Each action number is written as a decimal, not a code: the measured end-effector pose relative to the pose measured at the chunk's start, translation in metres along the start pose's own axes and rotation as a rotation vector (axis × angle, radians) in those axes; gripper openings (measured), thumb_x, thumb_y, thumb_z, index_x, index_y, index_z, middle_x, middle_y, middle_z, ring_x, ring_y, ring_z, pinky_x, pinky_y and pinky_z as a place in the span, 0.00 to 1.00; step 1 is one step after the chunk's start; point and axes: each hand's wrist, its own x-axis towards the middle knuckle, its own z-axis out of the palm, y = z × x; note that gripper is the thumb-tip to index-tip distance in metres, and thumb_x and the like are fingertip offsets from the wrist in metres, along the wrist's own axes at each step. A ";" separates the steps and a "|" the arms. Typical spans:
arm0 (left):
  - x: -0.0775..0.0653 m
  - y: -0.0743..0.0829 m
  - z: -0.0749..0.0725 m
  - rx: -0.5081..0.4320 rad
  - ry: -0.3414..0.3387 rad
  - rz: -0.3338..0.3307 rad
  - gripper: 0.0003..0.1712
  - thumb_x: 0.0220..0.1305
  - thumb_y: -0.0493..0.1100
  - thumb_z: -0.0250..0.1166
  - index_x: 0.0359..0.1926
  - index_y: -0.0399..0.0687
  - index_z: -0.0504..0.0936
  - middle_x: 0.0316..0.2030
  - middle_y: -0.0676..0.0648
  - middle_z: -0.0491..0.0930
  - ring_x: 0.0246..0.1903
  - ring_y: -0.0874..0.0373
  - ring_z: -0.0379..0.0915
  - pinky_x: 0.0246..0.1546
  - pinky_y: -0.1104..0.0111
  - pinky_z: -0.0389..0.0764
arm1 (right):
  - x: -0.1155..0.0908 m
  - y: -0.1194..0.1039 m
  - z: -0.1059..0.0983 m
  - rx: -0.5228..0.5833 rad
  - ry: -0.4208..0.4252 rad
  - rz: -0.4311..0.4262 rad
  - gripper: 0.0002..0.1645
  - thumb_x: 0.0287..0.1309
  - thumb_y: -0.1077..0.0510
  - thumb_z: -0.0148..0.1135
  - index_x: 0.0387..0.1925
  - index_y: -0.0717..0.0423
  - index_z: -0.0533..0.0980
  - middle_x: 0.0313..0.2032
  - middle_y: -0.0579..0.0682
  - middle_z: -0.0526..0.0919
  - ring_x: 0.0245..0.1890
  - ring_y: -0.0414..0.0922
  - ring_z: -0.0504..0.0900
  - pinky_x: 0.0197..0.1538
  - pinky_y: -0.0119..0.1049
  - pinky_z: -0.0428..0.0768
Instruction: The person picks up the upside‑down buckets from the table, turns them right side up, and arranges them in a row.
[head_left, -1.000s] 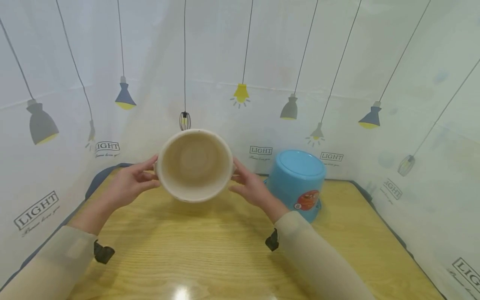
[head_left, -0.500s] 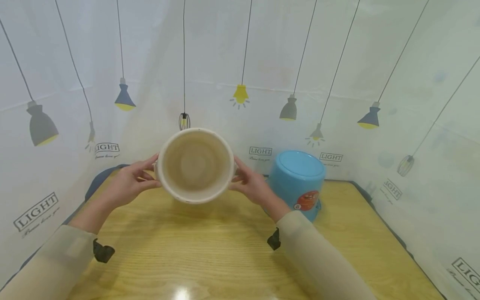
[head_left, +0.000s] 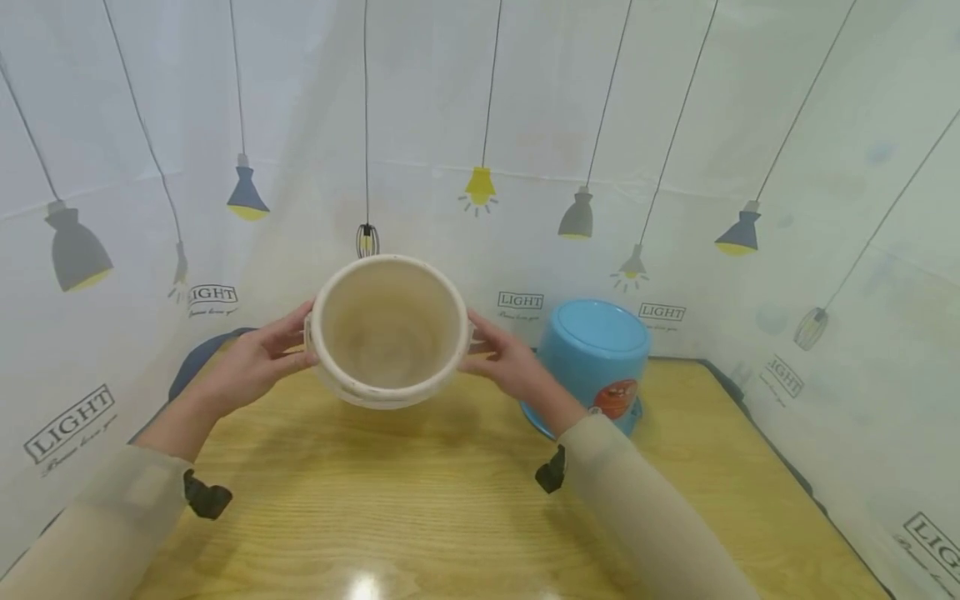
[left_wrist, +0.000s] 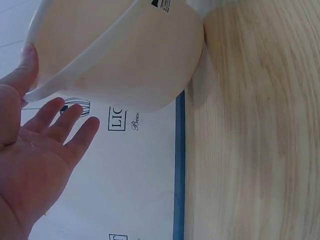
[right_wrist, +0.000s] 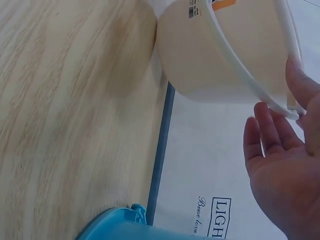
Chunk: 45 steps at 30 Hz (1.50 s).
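A cream-coloured bucket (head_left: 390, 398) is tilted with its open mouth toward me and nothing inside. My left hand (head_left: 251, 364) pinches its left side just under the rim, thumb in front; the other fingers spread loosely behind, as the left wrist view shows. On the opposite side, my right hand (head_left: 508, 360) pinches the rim edge in the same way. A white carrying handle (right_wrist: 237, 65) lies along the bucket's wall (left_wrist: 145, 65), which bears a small printed label. The bucket's base is close over the wooden table (head_left: 360, 500).
A light blue bucket (head_left: 585, 358) with a red sticker stands upside down on the table, just beyond my right forearm. White curtain walls (head_left: 420, 108) printed with hanging lamps enclose the table at the back and both sides.
The cream bucket's mouth has tipped slightly upward, so more of its front outer wall shows below the rim. Both hands keep their hold. The blue bucket stays where it was.
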 end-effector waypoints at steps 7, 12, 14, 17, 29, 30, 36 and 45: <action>0.010 -0.003 0.002 -0.259 -0.011 0.001 0.44 0.84 0.56 0.62 0.89 0.78 0.48 0.88 0.51 0.54 0.85 0.42 0.58 0.76 0.50 0.79 | 0.001 -0.007 -0.002 0.144 -0.001 0.113 0.46 0.70 0.43 0.75 0.81 0.12 0.63 0.75 0.44 0.79 0.73 0.51 0.81 0.77 0.65 0.76; 0.017 -0.003 0.005 -0.430 -0.020 0.041 0.42 0.87 0.51 0.57 0.90 0.68 0.47 0.89 0.43 0.50 0.77 0.63 0.69 0.60 0.72 0.87 | 0.002 -0.009 -0.002 0.212 0.010 0.124 0.44 0.71 0.37 0.73 0.80 0.12 0.63 0.79 0.41 0.75 0.77 0.49 0.76 0.81 0.66 0.70; 0.021 -0.004 0.007 -0.500 -0.040 0.050 0.41 0.88 0.50 0.55 0.91 0.67 0.46 0.89 0.41 0.49 0.72 0.72 0.72 0.60 0.72 0.87 | 0.003 -0.010 -0.002 0.246 0.014 0.115 0.43 0.73 0.36 0.70 0.81 0.12 0.62 0.80 0.42 0.74 0.78 0.50 0.75 0.81 0.65 0.70; 0.026 -0.006 0.010 -0.587 -0.066 0.058 0.40 0.89 0.50 0.53 0.91 0.66 0.46 0.89 0.42 0.52 0.68 0.72 0.74 0.62 0.69 0.87 | 0.006 -0.011 0.000 0.316 0.015 0.100 0.41 0.77 0.39 0.67 0.83 0.14 0.60 0.81 0.48 0.73 0.79 0.51 0.74 0.81 0.61 0.72; 0.040 -0.010 0.022 -0.699 0.009 0.014 0.38 0.89 0.56 0.52 0.90 0.65 0.49 0.57 0.55 0.78 0.65 0.60 0.75 0.63 0.70 0.86 | 0.019 -0.009 0.017 0.499 0.051 0.113 0.37 0.86 0.39 0.51 0.87 0.20 0.52 0.83 0.53 0.69 0.79 0.57 0.74 0.80 0.54 0.76; 0.040 -0.011 0.024 -0.705 0.014 0.012 0.38 0.89 0.56 0.52 0.90 0.64 0.49 0.54 0.57 0.78 0.63 0.61 0.76 0.63 0.69 0.86 | 0.020 -0.008 0.018 0.500 0.058 0.118 0.36 0.86 0.38 0.50 0.87 0.20 0.53 0.83 0.50 0.68 0.80 0.57 0.73 0.80 0.55 0.76; 0.043 -0.016 0.033 -0.742 0.056 -0.027 0.39 0.88 0.56 0.53 0.90 0.61 0.50 0.52 0.59 0.80 0.58 0.63 0.79 0.62 0.67 0.87 | 0.024 0.000 0.023 0.488 0.107 0.152 0.35 0.85 0.33 0.50 0.85 0.20 0.57 0.82 0.48 0.69 0.78 0.57 0.76 0.77 0.56 0.79; 0.045 -0.016 0.044 -0.763 0.187 -0.153 0.39 0.87 0.56 0.56 0.89 0.63 0.54 0.71 0.53 0.74 0.65 0.61 0.78 0.64 0.63 0.86 | 0.028 0.001 0.036 0.505 0.189 0.231 0.39 0.83 0.34 0.53 0.87 0.27 0.57 0.82 0.58 0.68 0.78 0.61 0.75 0.75 0.60 0.80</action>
